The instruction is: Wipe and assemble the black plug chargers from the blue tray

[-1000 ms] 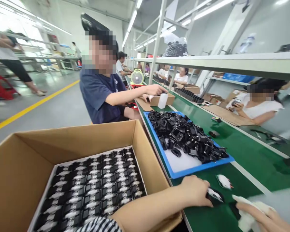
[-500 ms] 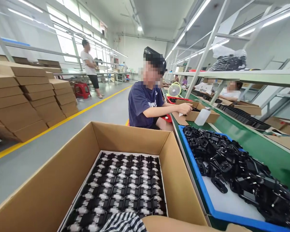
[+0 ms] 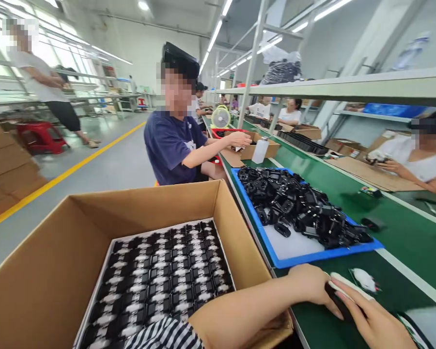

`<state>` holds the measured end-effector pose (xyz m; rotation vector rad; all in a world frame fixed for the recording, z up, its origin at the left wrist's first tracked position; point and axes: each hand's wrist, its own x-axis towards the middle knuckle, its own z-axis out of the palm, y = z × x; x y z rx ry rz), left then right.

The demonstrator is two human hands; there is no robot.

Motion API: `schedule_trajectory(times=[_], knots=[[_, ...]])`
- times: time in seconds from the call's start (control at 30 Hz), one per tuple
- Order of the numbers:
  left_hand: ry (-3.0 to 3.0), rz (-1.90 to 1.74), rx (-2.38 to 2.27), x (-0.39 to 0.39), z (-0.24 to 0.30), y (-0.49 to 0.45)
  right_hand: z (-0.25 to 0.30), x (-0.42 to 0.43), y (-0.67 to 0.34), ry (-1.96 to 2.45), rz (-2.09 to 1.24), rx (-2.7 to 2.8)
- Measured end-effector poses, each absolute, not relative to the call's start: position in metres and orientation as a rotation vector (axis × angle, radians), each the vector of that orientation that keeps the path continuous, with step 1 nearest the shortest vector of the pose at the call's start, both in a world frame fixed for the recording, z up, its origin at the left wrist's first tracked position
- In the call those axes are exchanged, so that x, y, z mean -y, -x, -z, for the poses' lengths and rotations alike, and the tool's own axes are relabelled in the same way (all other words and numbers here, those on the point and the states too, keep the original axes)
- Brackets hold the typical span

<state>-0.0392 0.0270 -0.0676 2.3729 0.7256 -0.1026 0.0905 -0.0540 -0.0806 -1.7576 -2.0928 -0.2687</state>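
Over the green bench [image 3: 318, 322], my left hand [image 3: 310, 285] has its fingers bent around the near end of a black-and-white plastic part [image 3: 338, 301]. My right hand [image 3: 376, 317] grips the same part from the other side, its fingers lying along it. Much of the part is hidden by the fingers, so its exact kind cannot be told. Just beyond my hands lies a small white piece with wires [image 3: 365, 280]. Under my left forearm stands a cardboard box [image 3: 245, 237] with rows of black-and-white parts [image 3: 160, 271] in a white divider.
A blue-rimmed tray [image 3: 287, 261] heaped with black plastic parts [image 3: 294, 206] sits on the bench ahead. A co-worker in a dark shirt [image 3: 167, 140] sits past the box, near a white bottle [image 3: 260, 150]. Another person [image 3: 421, 160] works across the bench. A shelf [image 3: 349, 88] runs above.
The view has swung to the right. Both my hands and the part between them now show at lower right; before, only my left sleeve and forearm were in sight.
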Motion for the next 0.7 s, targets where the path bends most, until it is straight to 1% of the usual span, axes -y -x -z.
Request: schedule_trajectory(times=[0.13, 0.3, 0.47, 0.57, 0.7], knots=[[-2.374, -0.016, -0.692, -0.025, 0.075, 0.040, 0.078, 0.065, -0.095, 1.887, 0.206, 2.034], [-2.329, -0.083, -0.713, -0.024, 0.075, 0.041, 0.066, 0.073, -0.109, 1.994, 0.038, 2.040], [-2.285, -0.074, -0.702, -0.024, 0.073, 0.042, 0.059, 0.064, -0.090, 1.980, 0.151, 2.007], [-2.265, -0.126, -0.670, -0.024, 0.076, 0.042, 0.065, 0.066, -0.079, 1.927, 0.100, 2.060], [-2.201, -0.148, -0.645, -0.024, 0.080, 0.041, 0.056, 0.085, -0.080, 2.172, 0.155, 2.036]])
